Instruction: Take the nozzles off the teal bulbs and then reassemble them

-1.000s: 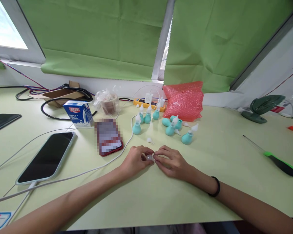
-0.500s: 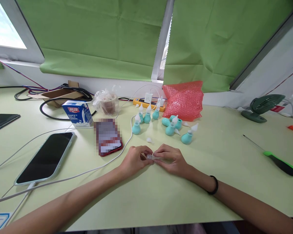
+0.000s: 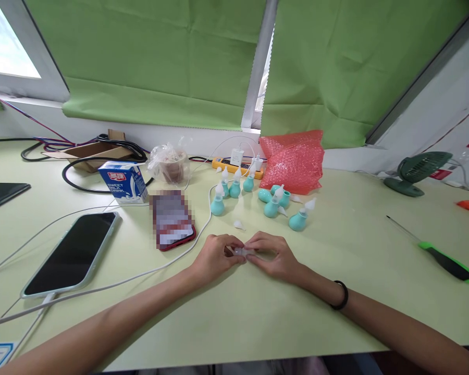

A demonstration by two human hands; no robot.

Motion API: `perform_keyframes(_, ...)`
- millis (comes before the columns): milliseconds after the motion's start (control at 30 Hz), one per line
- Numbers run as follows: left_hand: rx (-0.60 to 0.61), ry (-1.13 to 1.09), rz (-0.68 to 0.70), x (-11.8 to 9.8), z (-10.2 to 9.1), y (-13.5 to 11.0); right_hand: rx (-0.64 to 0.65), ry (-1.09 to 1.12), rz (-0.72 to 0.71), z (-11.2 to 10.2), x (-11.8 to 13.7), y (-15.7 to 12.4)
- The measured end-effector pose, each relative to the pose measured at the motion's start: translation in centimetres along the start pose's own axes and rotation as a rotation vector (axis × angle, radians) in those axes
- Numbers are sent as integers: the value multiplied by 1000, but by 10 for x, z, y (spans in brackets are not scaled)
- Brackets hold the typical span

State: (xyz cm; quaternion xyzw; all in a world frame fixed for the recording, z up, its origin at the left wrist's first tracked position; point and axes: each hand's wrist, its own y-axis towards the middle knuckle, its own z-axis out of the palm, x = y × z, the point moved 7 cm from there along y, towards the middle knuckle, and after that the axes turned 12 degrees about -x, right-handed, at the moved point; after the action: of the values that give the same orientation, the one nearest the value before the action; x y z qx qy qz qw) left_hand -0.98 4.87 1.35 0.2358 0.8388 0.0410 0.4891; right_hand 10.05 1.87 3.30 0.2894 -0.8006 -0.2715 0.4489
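Note:
My left hand (image 3: 218,255) and my right hand (image 3: 273,254) meet just above the table, fingertips nearly touching. Both pinch a small translucent plastic nozzle piece (image 3: 240,251), one end in each hand; the fingers cover much of it. Beyond them a loose white nozzle tip (image 3: 239,225) lies on the table. Several teal squeeze-bulb nasal aspirators with clear tips stand farther back, among them one aspirator (image 3: 218,204) to the left and another aspirator (image 3: 297,221) to the right. Bare teal bulbs (image 3: 264,195) lie beside them, near more loose tips.
A red-cased phone (image 3: 175,224), a larger phone (image 3: 72,255) with a white cable (image 3: 156,271), and a blue milk carton (image 3: 123,182) are on the left. Behind are an orange power strip (image 3: 221,165) and pink bubble wrap (image 3: 291,161). Rightward lie a screwdriver (image 3: 447,262) and a green fan (image 3: 420,172).
The whole view has shifted very slightly. Both hands keep their pinch on the nozzle piece, with only a tiny movement of the right fingers.

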Motion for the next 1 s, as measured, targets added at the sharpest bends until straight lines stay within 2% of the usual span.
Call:
perform_keyframes(100, -2, -14, -31, 2, 0, 0, -22, -19, 7, -2, 1, 1)
perform_keyframes(267, -12, 16, 10, 0, -1, 0, 5, -36, -86, 0, 5, 0)
perform_keyframes(400, 6, 78, 67, -4, 1, 0, 106, -140, -177, 5, 10, -4)
perform_keyframes(533, 14, 95, 83, -5, 2, -2, 168, -245, -209, 9, 15, -7)
perform_keyframes(633, -18, 75, 119, -6, 1, -4, 130, -181, -142, 8, 13, -6)
perform_keyframes(767, -151, 7, 239, -14, -8, -6, -9, -37, 51, -1, 1, -3)
perform_keyframes(900, -214, -50, 315, -23, -13, -7, -56, -11, 44, -5, -1, -1)
perform_keyframes(1000, -165, -121, 256, -23, -12, -6, -80, -38, 37, -7, -2, -2)
